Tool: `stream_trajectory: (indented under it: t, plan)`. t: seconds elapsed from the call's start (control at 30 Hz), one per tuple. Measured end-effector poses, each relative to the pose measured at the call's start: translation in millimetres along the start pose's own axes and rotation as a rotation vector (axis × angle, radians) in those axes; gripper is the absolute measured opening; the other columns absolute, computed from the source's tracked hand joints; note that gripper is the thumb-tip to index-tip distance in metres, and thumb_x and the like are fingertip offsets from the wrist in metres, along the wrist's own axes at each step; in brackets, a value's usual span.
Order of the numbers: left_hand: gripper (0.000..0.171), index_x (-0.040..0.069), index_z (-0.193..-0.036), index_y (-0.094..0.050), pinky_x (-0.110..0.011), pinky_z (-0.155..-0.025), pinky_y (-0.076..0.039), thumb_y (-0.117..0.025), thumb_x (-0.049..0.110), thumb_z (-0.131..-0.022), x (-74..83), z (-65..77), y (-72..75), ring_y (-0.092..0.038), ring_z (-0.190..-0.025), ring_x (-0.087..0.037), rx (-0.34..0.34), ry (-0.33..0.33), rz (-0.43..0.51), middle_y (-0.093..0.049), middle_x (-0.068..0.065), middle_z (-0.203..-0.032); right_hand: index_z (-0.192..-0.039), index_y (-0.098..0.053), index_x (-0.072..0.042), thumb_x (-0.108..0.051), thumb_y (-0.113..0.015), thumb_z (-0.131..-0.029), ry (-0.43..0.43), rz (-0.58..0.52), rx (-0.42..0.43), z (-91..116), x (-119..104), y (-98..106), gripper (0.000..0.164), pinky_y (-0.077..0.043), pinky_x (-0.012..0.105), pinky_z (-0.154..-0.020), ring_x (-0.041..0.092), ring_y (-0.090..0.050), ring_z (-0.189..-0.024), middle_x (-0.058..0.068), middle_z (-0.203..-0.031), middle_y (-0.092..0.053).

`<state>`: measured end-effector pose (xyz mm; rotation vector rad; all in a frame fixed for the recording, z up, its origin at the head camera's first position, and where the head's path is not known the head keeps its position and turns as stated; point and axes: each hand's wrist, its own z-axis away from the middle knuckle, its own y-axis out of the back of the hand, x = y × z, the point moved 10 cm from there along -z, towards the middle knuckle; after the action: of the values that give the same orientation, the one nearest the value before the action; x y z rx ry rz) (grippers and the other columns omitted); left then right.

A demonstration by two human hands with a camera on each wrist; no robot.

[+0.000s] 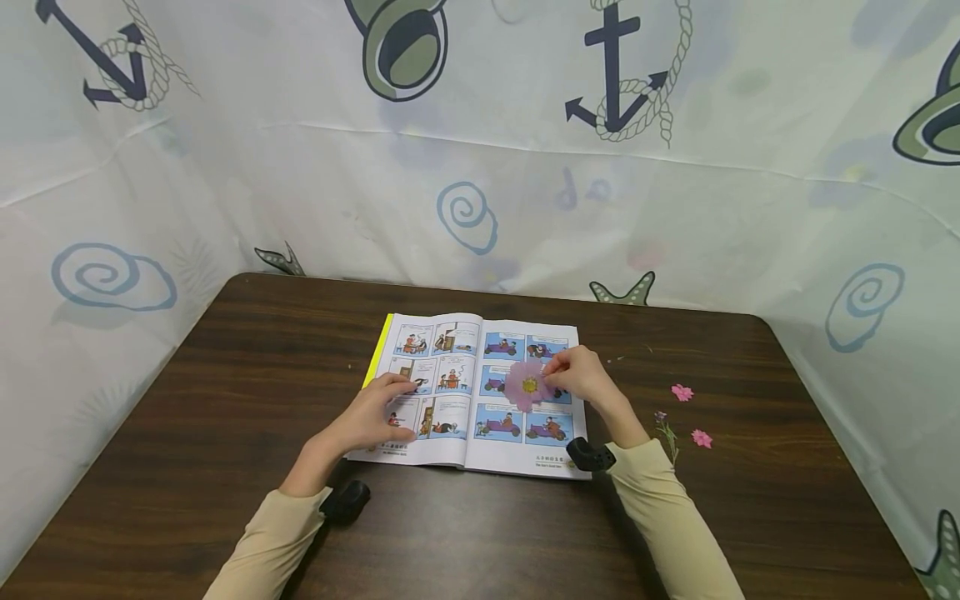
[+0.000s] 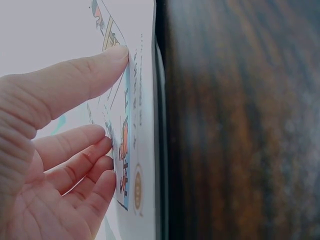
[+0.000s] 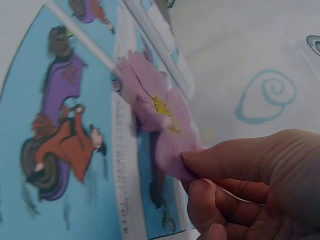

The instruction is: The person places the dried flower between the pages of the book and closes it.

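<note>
An open comic book point(image 1: 472, 458) lies on the table with printed panels on both pages. Between thumb and fingertips, my right hand point(image 1: 581, 373) pinches a petal of a large pale pink flower point(image 1: 527, 385) with a yellow centre. The right wrist view shows this flower point(image 3: 162, 115) close over the right page, petals spread. My left hand point(image 1: 372, 412) rests on the left page, thumb and fingers spread apart. In the left wrist view the thumb point(image 2: 107, 60) touches the paper near the lower margin, with the fingertips on the panels.
On the brown table point(image 1: 750, 517), right of the book, lie two small bright pink flowers, one farther back point(image 1: 682, 392) and one nearer point(image 1: 702, 438). A thin green sprig point(image 1: 667, 435) lies beside my right sleeve. A patterned curtain point(image 1: 337, 183) hangs behind the table.
</note>
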<state>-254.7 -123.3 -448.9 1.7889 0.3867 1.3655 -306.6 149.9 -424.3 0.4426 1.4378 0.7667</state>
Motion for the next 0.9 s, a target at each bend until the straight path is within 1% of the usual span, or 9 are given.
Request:
stream_trajectory:
  t: [0.17, 0.3, 0.43, 0.57, 0.73, 0.8, 0.9]
  plan:
    - [0.065, -0.005, -0.122, -0.056, -0.048, -0.092, -0.039, -0.083, 0.010, -0.065, -0.3, -0.1, -0.4, -0.046, -0.111, -0.034, -0.001, 0.002, -0.003, -0.051, -0.018, -0.123, -0.082, -0.066, 0.004, 0.001, -0.067, -0.080, 0.048, 0.016, 0.009, 0.5, -2.1, -0.2, 0.004, -0.044, 0.025, -0.059, 0.017, -0.052, -0.065, 0.007, -0.071, -0.061]
    - [0.066, -0.006, -0.123, -0.056, -0.048, -0.092, -0.039, -0.083, 0.010, -0.065, -0.1, -0.4, -0.6, -0.046, -0.111, -0.034, -0.003, 0.001, -0.004, -0.051, -0.019, -0.123, -0.084, -0.066, 0.005, 0.004, -0.065, -0.079, 0.116, 0.018, 0.012, 2.7, -7.2, 0.5, 0.005, -0.046, 0.027, -0.061, 0.018, -0.054, -0.066, 0.009, -0.074, -0.062]
    - [0.066, -0.006, -0.123, -0.056, -0.048, -0.092, -0.039, -0.083, 0.010, -0.065, -0.3, -0.6, -0.8, -0.046, -0.112, -0.034, -0.004, 0.002, -0.001, -0.050, -0.019, -0.124, -0.085, -0.067, 0.004, 0.006, -0.063, -0.079, 0.158, 0.032, 0.042, 4.3, -10.3, 3.9, 0.007, -0.044, 0.027, -0.060, 0.018, -0.053, -0.066, 0.010, -0.074, -0.062]
    - [0.066, -0.006, -0.123, -0.056, -0.048, -0.092, -0.039, -0.083, 0.011, -0.066, -0.4, -0.7, -0.6, -0.046, -0.111, -0.034, -0.004, 0.002, -0.005, -0.050, -0.018, -0.124, -0.088, -0.069, 0.004, 0.005, -0.061, -0.082, 0.189, 0.031, 0.078, 5.3, -12.5, 7.2, 0.010, -0.043, 0.028, -0.060, 0.020, -0.053, -0.069, 0.011, -0.077, -0.064]
    - [0.066, -0.007, -0.123, -0.055, -0.048, -0.091, -0.040, -0.083, 0.010, -0.066, 1.1, -1.2, 0.5, -0.047, -0.110, -0.033, -0.001, -0.012, -0.016, -0.051, -0.018, -0.121, -0.091, -0.068, 0.005, 0.005, -0.061, -0.083, 0.233, 0.016, 0.105, 6.4, -16.1, 8.9, 0.011, -0.048, 0.033, -0.065, 0.024, -0.059, -0.075, 0.013, -0.082, -0.066]
    - [0.066, -0.007, -0.123, -0.055, -0.048, -0.091, -0.040, -0.083, 0.010, -0.066, 1.7, -1.3, 0.7, -0.047, -0.110, -0.033, -0.001, -0.016, -0.018, -0.052, -0.018, -0.121, -0.090, -0.068, 0.005, 0.006, -0.062, -0.081, 0.235, 0.021, 0.125, 6.5, -16.1, 10.6, 0.011, -0.049, 0.034, -0.067, 0.024, -0.059, -0.074, 0.014, -0.082, -0.066]
    - [0.066, -0.007, -0.123, -0.055, -0.048, -0.092, -0.039, -0.083, 0.011, -0.066, 1.8, -1.2, 0.5, -0.047, -0.110, -0.034, -0.002, -0.018, -0.017, -0.052, -0.018, -0.121, -0.087, -0.067, 0.006, 0.007, -0.063, -0.079, 0.195, 0.027, 0.148, 5.9, -11.5, 12.9, 0.008, -0.048, 0.033, -0.064, 0.023, -0.056, -0.069, 0.013, -0.077, -0.064]
